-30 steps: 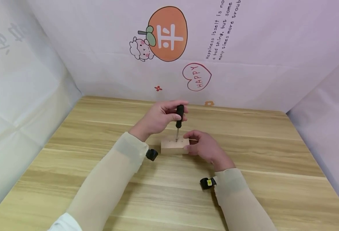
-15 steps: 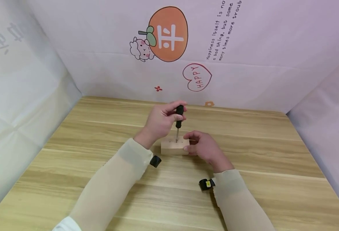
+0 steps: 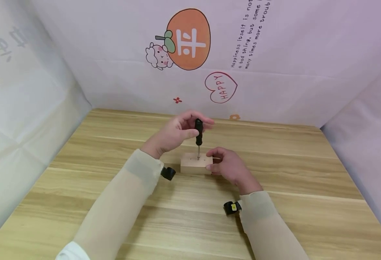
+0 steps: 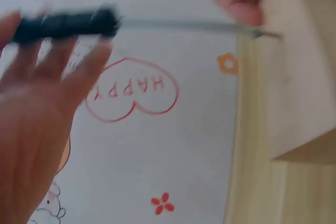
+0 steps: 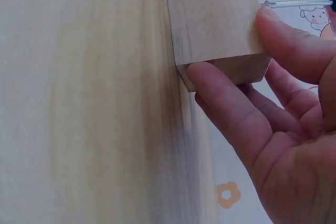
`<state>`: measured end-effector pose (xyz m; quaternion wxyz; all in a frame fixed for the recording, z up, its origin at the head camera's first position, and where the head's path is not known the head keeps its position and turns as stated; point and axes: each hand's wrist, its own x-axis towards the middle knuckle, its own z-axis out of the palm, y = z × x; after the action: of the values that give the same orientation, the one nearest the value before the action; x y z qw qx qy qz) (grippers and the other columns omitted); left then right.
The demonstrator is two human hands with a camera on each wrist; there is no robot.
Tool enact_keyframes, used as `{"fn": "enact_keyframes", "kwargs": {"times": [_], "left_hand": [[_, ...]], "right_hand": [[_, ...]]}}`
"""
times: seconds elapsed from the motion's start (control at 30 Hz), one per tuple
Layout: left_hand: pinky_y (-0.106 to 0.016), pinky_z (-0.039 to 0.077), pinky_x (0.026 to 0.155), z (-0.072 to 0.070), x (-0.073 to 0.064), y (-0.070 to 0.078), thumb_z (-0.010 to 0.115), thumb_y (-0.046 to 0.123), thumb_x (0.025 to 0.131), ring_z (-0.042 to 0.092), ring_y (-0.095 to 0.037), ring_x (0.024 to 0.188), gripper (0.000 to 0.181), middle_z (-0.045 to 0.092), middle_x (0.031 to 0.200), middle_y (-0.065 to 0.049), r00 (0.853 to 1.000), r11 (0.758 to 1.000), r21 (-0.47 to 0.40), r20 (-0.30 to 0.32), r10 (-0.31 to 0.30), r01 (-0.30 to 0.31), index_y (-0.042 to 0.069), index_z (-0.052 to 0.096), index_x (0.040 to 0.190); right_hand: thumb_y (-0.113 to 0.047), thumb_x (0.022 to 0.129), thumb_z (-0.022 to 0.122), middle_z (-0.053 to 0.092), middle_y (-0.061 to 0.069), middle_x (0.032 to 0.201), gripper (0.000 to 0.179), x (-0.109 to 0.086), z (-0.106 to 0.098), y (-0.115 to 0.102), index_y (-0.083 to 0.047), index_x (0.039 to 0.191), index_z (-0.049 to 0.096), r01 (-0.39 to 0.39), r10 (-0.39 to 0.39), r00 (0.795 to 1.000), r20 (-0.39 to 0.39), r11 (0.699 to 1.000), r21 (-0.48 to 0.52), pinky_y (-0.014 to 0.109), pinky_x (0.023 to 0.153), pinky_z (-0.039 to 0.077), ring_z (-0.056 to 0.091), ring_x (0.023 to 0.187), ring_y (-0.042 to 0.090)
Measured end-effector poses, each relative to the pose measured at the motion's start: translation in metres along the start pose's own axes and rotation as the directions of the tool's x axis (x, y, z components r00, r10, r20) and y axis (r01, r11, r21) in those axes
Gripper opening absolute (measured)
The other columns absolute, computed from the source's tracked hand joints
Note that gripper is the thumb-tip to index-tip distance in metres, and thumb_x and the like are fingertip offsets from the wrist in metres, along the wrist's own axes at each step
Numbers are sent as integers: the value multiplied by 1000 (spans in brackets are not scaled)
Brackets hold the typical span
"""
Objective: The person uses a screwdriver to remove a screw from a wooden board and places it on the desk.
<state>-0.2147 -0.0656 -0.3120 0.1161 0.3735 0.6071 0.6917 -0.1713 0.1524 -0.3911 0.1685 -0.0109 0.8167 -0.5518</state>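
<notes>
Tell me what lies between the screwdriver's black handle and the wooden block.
The metal shaft runs from the black handle down toward the wooden block, with what looks like a small screw at its tip; the head view shows this.

Right hand (image 5: 299,166) gripping wooden block (image 5: 215,19), screwdriver (image 5: 296,3) near thumb (image 5: 289,38), wood-grain tabletop (image 5: 94,103)

Your screwdriver (image 3: 198,140) has a black handle (image 3: 198,125) and a silver shaft (image 3: 198,151). The wooden block (image 3: 193,168) is pale cream, with small dark dots (image 3: 205,160) on its top. Your sleeves (image 3: 119,202) are light beige, and the table (image 3: 307,159) is yellow-brown with long streaks of grain. On the white cloth (image 3: 284,94) there are an orange fruit (image 3: 189,39), green leaves (image 3: 169,44), a red heart (image 3: 221,87) and a red flower (image 3: 177,100).
</notes>
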Motion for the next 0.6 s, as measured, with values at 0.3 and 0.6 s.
{"fn": "enact_keyframes", "kwargs": {"times": [0.3,0.6], "left_hand": [[-45,48,97,-12,10,12,51,-10,98,62,-31,115,41,64,128,-13,961,994,94,266,-82,59,-1,56,138],[-38,53,92,-5,10,11,54,-14,96,66,-29,100,37,67,106,-17,987,973,220,124,-105,76,0,63,129]], "right_hand": [[-7,87,78,57,7,132,37,0,-1,0,-11,121,63,6,-6,1000,10,1000,-14,38,82,58,54,123,29],[-5,87,78,57,9,133,37,0,0,0,-9,121,63,2,-2,1000,7,1000,-7,37,81,58,53,124,29]]}}
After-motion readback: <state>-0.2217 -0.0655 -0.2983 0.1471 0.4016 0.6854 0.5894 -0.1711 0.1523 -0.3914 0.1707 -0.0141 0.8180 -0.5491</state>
